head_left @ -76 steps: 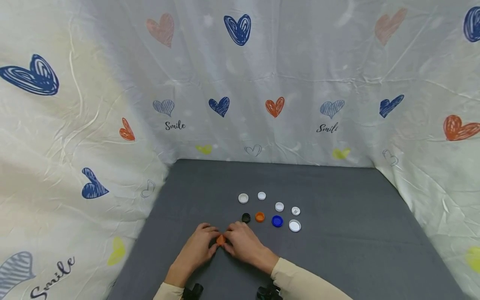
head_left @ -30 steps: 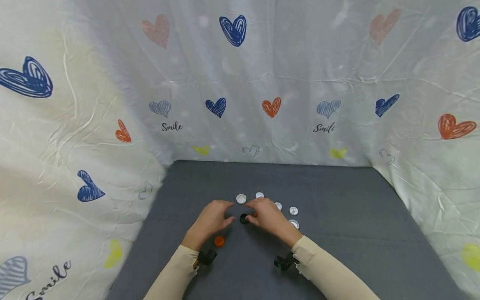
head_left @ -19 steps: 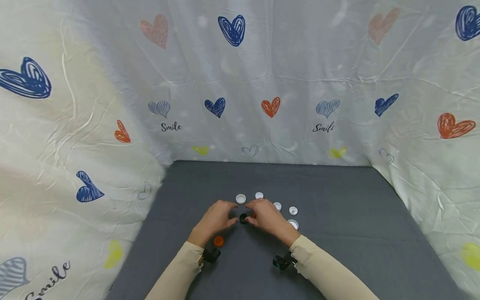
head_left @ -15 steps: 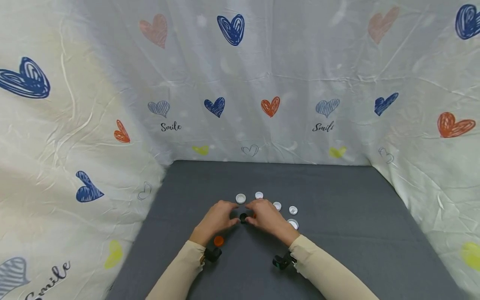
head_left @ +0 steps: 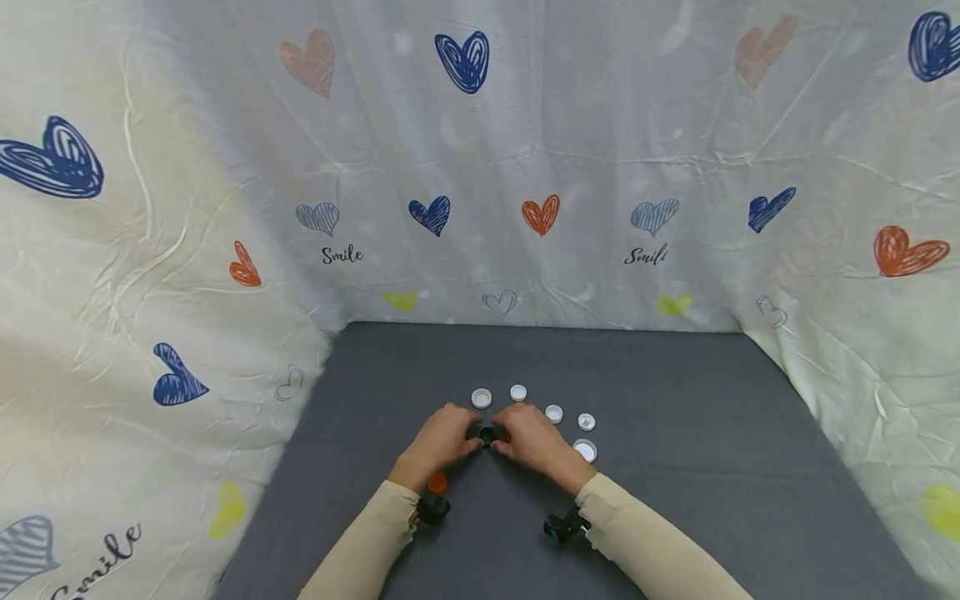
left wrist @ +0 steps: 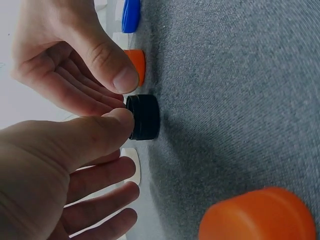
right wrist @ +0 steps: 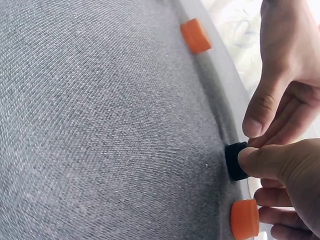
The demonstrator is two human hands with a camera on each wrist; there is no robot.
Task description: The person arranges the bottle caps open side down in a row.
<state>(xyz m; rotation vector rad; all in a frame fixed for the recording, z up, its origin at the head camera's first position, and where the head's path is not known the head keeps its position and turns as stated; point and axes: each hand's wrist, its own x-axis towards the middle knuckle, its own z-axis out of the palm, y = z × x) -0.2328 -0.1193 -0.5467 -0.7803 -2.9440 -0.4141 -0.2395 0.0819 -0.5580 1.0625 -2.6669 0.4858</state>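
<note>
Head view, nearest you: your cream sleeves (head_left: 371, 542) reach in over the grey worktop (head_left: 675, 500), a black device (head_left: 433, 508) at each wrist. Just beside your left wrist lies an orange cap (head_left: 437, 482), closest of the caps to the worktop's left edge.

Farther in, your left hand (head_left: 442, 437) and right hand (head_left: 534, 437) curve in from opposite sides and nearly meet at the black cap (head_left: 487, 437), which sits on the worktop between them. Each wrist view shows your nearer thumb overlapping it; whether either hand actually grips it, you cannot tell.

Toward the right edge from it come a second orange cap (right wrist: 245, 219) and a blue cap (left wrist: 131, 16), both largely screened from above by your right hand. Five white caps (head_left: 584, 451) lie along your right hand and beyond your fingertips, toward the far edge. Past that edge hangs pale cloth (head_left: 480, 142) printed with hearts.
</note>
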